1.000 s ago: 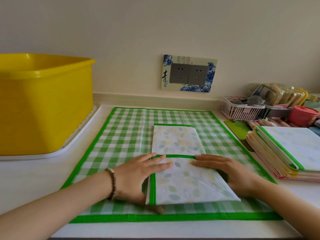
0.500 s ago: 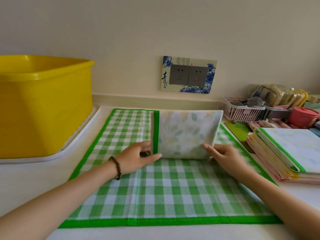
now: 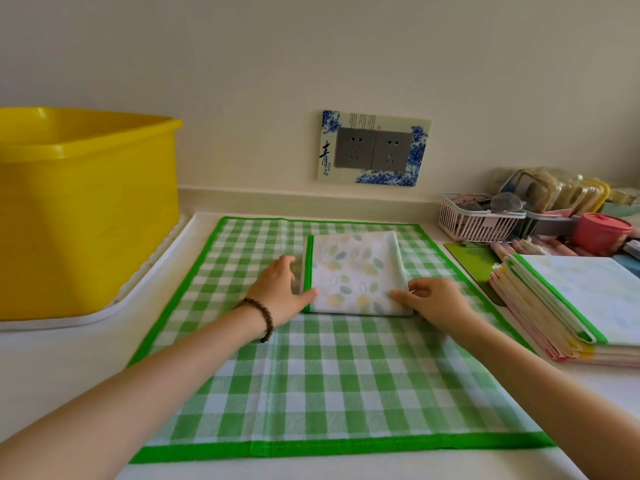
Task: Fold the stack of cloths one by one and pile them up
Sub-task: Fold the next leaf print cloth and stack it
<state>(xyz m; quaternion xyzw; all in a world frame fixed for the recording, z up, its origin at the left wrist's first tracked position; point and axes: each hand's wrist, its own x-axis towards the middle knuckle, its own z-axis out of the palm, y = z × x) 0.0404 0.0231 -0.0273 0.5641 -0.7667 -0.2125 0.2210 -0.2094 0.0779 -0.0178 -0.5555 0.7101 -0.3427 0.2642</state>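
Resting flat, both hands (image 3: 282,292) (image 3: 433,299) flank a square leaf-print cloth (image 3: 353,271).

Folded cloth (image 3: 353,273) – soft matt weave; checked cloth (image 3: 311,375) – matt woven; yellow tub (image 3: 86,209) – glossy plastic.

We saw a pale countertop (image 3: 52,368) running back to a low upstand at the wall. Directly on it, at centre, lay a green-checked cloth (image 3: 329,375) with a solid green border, spread flat. At left stood a white tray (image 3: 138,292), its rim touching or just beside the cloth's far left corner. At right, just beside the cloth, rested a stack of cloths (image 3: 568,313), partly covering a green mat (image 3: 471,258). Behind these, near the wall, sat a pink basket (image 3: 474,226) and a red lidded pot (image 3: 599,230); the jumble around them was, as far as we could judge, plastic containers.
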